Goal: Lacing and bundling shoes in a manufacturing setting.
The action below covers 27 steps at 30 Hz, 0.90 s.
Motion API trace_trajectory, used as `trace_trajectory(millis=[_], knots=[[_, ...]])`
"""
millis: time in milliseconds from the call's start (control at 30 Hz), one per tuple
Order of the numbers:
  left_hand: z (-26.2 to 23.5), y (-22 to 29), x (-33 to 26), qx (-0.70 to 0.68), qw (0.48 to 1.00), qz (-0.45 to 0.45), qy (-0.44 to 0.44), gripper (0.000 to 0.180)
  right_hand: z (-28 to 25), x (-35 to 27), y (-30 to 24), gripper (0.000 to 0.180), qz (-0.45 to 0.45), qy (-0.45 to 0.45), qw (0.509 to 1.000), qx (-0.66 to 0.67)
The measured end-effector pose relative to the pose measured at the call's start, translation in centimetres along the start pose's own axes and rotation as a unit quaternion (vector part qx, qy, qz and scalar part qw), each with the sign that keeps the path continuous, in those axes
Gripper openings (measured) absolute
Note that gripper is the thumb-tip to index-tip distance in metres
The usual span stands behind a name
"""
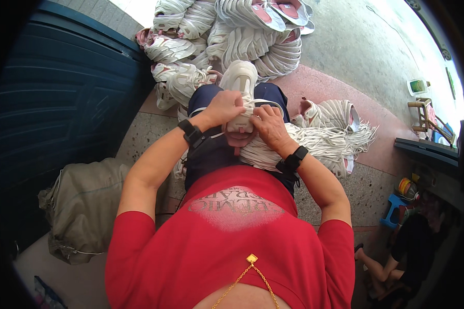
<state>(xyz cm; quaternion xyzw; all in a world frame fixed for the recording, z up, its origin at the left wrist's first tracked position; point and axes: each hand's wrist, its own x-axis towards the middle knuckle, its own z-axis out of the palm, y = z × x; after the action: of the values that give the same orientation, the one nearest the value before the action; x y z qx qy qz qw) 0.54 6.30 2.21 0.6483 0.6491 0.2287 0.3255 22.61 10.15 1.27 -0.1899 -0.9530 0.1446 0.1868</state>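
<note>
Gripping a white sneaker that rests on the lap, a seated person in a red shirt works at its lacing, the left hand curled over the shoe's middle with fingers closed on it and the right hand pinching a white lace that loops just beside the shoe. Each wrist carries one black band, two in all. A thick bundle of white laces drapes over the right thigh and spills onto the reddish pavement. Beyond the knees, a heap of white sneakers with pink insoles lies piled against the blue door, too many and too overlapped to count. One slumped olive-grey sack sits at the person's left, tied at the mouth, its contents hidden. At the right edge of the pavement stand one small wooden stool and one blue plastic stool, near another person seated low.
</note>
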Motion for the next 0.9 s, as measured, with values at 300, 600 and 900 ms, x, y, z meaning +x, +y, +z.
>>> trace_trajectory(millis=[300,600,900], knots=[[1.2,2.0,2.5,-0.031,0.993,0.05,-0.106,0.019,-17.6,6.6,-5.5,0.007,-0.001,0.283,0.825,0.49],[-1.5,-4.1,-3.4,0.076,0.997,-0.004,-0.014,0.041,-4.2,4.4,-0.4,0.017,0.295,0.002,0.81,0.506],[0.5,0.7,-2.5,0.156,0.98,0.099,0.071,0.015,0.2,1.5,-1.3,0.026,0.322,-0.161,0.927,0.1]])
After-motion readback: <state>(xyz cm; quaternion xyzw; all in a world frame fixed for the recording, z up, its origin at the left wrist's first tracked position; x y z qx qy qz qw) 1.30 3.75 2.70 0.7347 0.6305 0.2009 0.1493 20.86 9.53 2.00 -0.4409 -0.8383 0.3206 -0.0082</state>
